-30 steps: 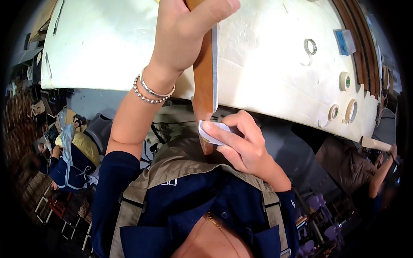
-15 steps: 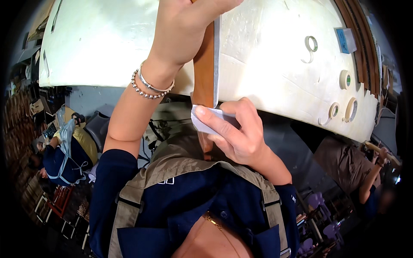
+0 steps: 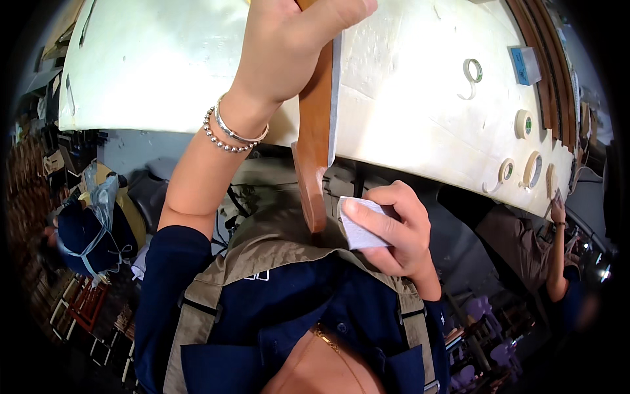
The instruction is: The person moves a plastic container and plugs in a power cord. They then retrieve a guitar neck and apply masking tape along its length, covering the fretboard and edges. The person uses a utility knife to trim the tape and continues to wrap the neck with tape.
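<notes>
A brown wooden guitar neck point(image 3: 316, 111) with a grey strip along its right edge lies over the table's near edge. Its widened, rounded end points down toward my apron. High in the view, my left hand point(image 3: 289, 46) is closed round the neck, the fingers partly hidden behind it and the thumb lying across to the right. My right hand point(image 3: 400, 226) pinches a folded piece of pale grey sandpaper point(image 3: 363, 224), the thumb pressed on top. Sandpaper and hand are apart from the neck, just right of its end.
On the white-covered table point(image 3: 184, 79), several tape rolls point(image 3: 523, 124) sit to the right, near a blue-and-clear box point(image 3: 525, 65). Dark brown strips point(image 3: 541, 59) line the far right. One person point(image 3: 92, 223) is at the left, another point(image 3: 558, 262) at the right edge.
My right hand with the sandpaper has come off the neck and moved down and right, uncovering the neck's end. My left hand keeps its hold. The person at the right has shifted an arm.
</notes>
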Available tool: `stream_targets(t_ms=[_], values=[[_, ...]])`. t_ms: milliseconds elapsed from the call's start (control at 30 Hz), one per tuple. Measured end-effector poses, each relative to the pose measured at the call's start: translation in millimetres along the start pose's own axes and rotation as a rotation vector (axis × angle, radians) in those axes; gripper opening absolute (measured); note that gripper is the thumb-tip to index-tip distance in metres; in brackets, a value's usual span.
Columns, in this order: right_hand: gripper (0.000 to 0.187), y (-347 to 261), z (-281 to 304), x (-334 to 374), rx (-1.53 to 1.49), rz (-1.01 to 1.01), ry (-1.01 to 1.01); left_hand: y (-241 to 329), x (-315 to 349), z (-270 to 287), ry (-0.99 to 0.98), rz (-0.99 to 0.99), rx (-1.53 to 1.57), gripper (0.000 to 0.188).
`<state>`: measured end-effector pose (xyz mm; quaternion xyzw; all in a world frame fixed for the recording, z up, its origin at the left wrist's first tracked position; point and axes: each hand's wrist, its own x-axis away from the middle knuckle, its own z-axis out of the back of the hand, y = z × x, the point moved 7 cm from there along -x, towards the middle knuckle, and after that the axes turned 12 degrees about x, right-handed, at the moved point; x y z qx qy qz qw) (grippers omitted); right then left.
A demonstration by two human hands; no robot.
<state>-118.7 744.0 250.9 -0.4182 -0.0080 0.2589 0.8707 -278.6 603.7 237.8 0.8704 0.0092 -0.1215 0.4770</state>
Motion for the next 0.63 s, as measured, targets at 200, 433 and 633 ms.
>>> stream_targets(t_ms=[200, 433, 633], values=[[0.051, -3, -20, -8, 0.111, 0.057, 0.002, 0, 1, -2, -0.019, -0.012, 0.059, 0.054], [0.049, 1, -27, -17, 0.114, -0.037, -0.01, -4, 0, 1, -0.044, -0.012, 0.061, 0.044], [0.053, 1, -26, -20, 0.165, -0.003, 0.03, -5, 2, -5, -0.041, -0.018, 0.047, 0.049]])
